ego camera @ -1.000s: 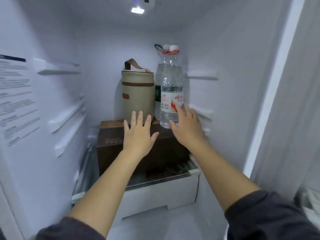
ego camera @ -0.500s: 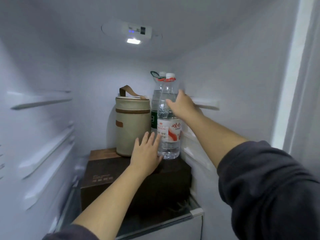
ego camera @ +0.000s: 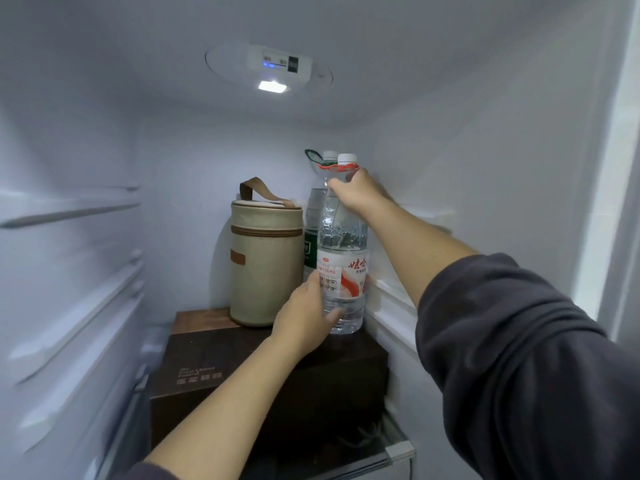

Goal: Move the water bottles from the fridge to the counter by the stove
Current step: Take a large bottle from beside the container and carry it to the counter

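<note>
Inside the fridge (ego camera: 62, 150), on top of a dark box (ego camera: 225, 368), both water bottles stand upright. Nothing's on the surface by the stove yet, as far as shown, & that surface isn't in view. By my read the task's barely begun: the step in hand is the grab on the 1st bottle.

The left hand (ego camera: 304, 317) wraps the lower body of the front bottle (ego camera: 343, 268), thumb across the front below the label, other fingers curled round the far side. The right hand (ego camera: 360, 194) clamps the shoulder just under the white cap, fingers curled over the clear plastic. The base sits at box-top level; can't tell if it's lifted off. The rear bottle (ego camera: 310, 251), green label, stands untouched just behind & left of it.

Left to do, I'd judge: pull the front one out, carry it over, come back for the 2nd.

Materials, L to R:
- Fridge walls: smooth white plastic w/ moulded shelf rails.
- Box: matte dark brown, flat-topped, hard-edged, small pale print on the front.
- Beige bag (ego camera: 265, 268): upright cylinder beside the bottles, fabric or faux leather, brown band round it & a strap loop on top.
- Bottles: thin clear plastic, ribbed, w/ glossy wrap labels; the front one's is red/white, w/ a red ring at the neck. Prob. cold, maybe slick, & likely to flex under a squeeze.
- Sleeve (ego camera: 519, 358): dark, soft knit, on the right arm.
</note>
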`<state>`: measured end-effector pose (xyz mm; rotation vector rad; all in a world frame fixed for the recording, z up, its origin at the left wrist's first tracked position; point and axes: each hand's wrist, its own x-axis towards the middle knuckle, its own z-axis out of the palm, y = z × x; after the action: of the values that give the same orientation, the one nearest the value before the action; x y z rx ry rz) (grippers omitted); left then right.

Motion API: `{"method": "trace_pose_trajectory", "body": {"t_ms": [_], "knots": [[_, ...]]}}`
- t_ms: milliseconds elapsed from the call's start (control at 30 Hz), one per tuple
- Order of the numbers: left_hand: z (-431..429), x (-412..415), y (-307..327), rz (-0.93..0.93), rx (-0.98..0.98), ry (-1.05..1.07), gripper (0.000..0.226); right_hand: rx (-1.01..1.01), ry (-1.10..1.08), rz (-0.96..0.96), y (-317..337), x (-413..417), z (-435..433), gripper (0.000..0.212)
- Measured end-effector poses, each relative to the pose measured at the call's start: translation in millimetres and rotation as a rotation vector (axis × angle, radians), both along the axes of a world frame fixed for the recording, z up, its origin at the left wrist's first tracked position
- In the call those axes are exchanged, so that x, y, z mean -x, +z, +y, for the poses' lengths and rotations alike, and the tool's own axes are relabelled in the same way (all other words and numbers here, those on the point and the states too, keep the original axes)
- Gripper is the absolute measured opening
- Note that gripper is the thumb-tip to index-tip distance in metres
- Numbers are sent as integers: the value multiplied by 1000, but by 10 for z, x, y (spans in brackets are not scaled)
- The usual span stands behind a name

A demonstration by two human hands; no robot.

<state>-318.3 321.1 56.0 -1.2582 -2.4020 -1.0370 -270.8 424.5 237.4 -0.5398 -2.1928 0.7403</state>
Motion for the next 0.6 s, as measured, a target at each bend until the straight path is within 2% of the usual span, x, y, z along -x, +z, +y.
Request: {"method": "trace_pose_trajectory", "body": {"t_ms": [100, 233, 333, 433, 533, 600], "knots": [[181, 65, 24, -300, -214, -78, 72, 18, 48, 50, -16, -7, 1, 52], [363, 148, 31, -491, -361, -139, 86, 37, 78, 77, -36, -38, 9, 50], [418, 201, 13, -531, -397, -143, 90, 48, 85, 73, -48, -42, 28, 46], [394, 180, -14, -510, -439, -145, 84, 80, 114, 98, -38, -36, -5, 44], [317, 114, -8, -471, -474, -146, 80, 131, 113, 177, 2, -103, -144, 28], [225, 61, 18, -440, -468, -159, 78, 208, 156, 247, 41, -150, -218, 31]]}}
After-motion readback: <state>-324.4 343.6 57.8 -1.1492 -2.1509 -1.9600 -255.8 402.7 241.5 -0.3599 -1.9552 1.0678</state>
